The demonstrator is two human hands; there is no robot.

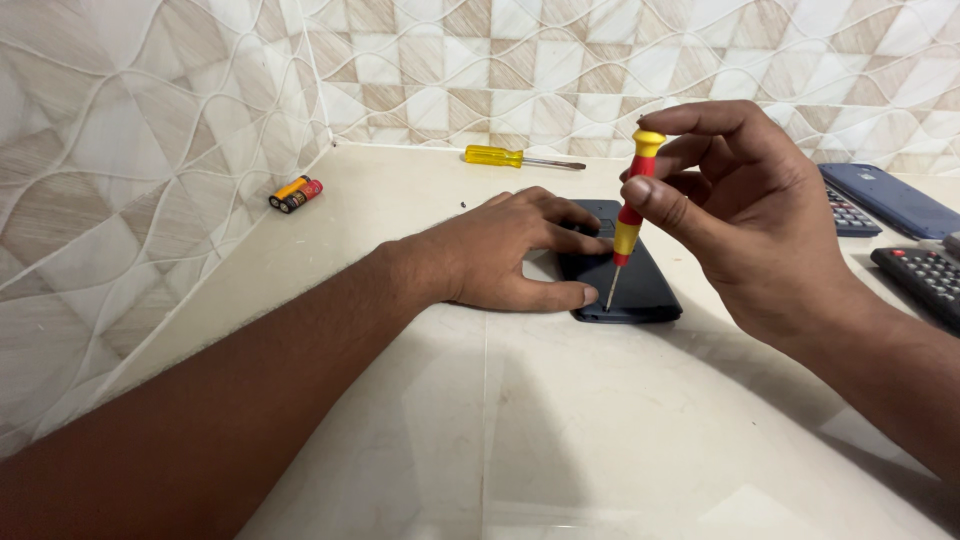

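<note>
A dark flat device [640, 290] lies back-up on the pale counter [520, 420]. My left hand [505, 250] presses flat on it, thumb along its near edge and fingers spread over its top. My right hand [745, 215] pinches a small red and yellow screwdriver [630, 215] held upright, index finger on its cap. The thin tip touches the device near its lower left corner.
A larger yellow-handled screwdriver [505, 157] lies at the back by the tiled wall. Two batteries [295, 194] rest at the left near the corner. At the right edge lie a blue cover [890, 200] and calculators with keys [925, 275]. A tiny dark speck, maybe a screw [463, 205], sits near my left hand.
</note>
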